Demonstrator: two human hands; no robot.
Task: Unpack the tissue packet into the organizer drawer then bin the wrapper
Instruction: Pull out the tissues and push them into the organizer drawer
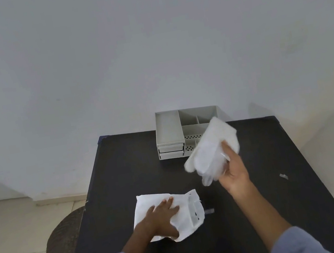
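A white tissue packet wrapper [191, 211] lies on the black table [124, 169], its right end torn open. My left hand [162, 218] presses flat on it, thumb at its near edge. My right hand [234, 172] is raised above the table and grips a blurred stack of white tissues [215, 140] with some clear film hanging below it. The stack is in front of the grey organizer [168, 130] at the table's far edge and hides its front right part. The organizer's two small drawers [170, 151] at the lower left look shut.
Two small scraps of clear plastic lie on the table, one [209, 211] right of the wrapper, another [283, 176] further right. A round dark mat [65, 238] lies on the tiled floor left of the table. A white wall stands behind.
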